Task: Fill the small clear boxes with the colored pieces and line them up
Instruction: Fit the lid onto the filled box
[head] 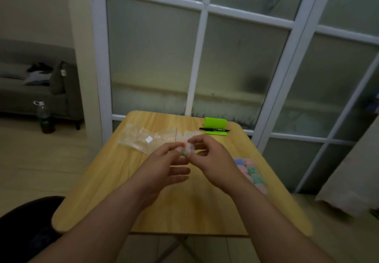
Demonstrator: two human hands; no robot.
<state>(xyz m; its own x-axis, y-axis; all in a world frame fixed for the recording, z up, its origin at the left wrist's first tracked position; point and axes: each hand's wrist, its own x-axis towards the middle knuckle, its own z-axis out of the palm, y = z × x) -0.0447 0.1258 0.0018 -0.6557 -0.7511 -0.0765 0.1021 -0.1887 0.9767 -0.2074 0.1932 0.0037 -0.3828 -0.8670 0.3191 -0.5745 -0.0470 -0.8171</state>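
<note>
Both hands meet above the middle of the wooden table [114,180]. My right hand [209,160] pinches a small clear box [190,150] with its fingertips. My left hand [166,160] pinches small colored pieces [184,146], orange and green, right against that box; its lower fingers are stretched out. Filled small boxes [251,171] with blue, pink and green contents lie in rows at the table's right edge, partly hidden behind my right forearm.
A clear plastic bag [143,139] with a red zip line lies at the back left of the table. A green note pad [216,126] with a black marker [214,129] on it sits at the back right. A glass door stands behind the table.
</note>
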